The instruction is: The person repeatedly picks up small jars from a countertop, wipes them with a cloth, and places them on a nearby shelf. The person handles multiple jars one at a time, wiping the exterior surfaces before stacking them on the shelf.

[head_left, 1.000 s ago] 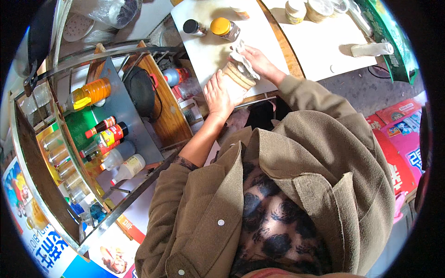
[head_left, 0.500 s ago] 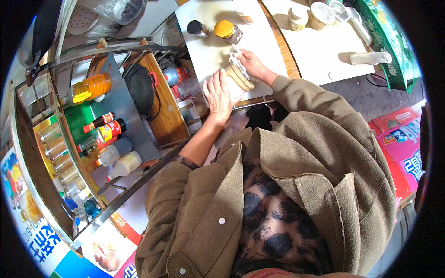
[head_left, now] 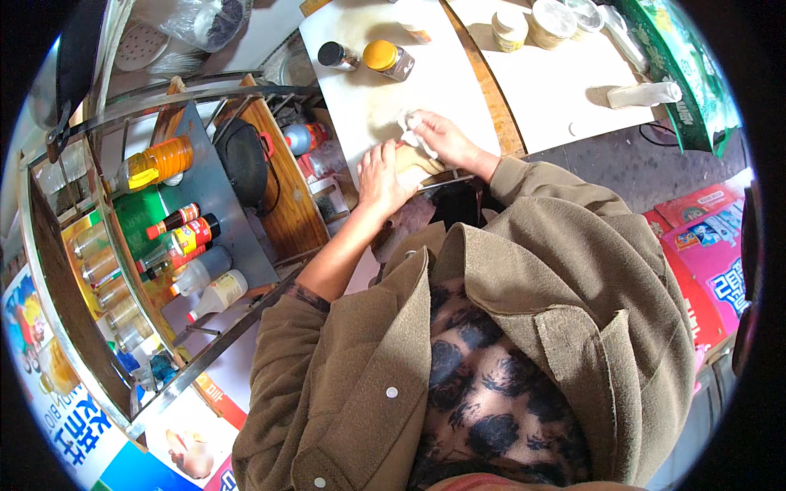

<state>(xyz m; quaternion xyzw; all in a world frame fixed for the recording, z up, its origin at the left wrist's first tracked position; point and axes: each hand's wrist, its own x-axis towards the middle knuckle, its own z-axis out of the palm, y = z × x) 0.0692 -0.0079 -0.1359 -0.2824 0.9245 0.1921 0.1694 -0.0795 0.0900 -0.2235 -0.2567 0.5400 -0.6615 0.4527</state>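
Note:
On the near edge of the white tabletop lies a tan, rounded object (head_left: 419, 160); its exact kind cannot be made out. From its left side my left hand (head_left: 383, 178) bears on it, fingers bent and partly hiding it. My right hand (head_left: 444, 137) pinches a crumpled white cloth or tissue (head_left: 409, 124) against the object's upper right side. Beyond the hands stand a jar with a yellow lid (head_left: 388, 60) and a dark-capped jar (head_left: 338, 56).
To the left, a metal-framed rack holds an orange oil bottle (head_left: 160, 160), sauce bottles and a black pan (head_left: 243, 162). A second white board (head_left: 540, 98) at right carries pale tubs (head_left: 553, 23) and a white bottle (head_left: 644, 95). A green bag (head_left: 696, 82) borders it.
My left hand has gone from lying flat to bent fingers at the tan object. My right hand and the white cloth have moved down and nearer to me. The view has shifted slightly.

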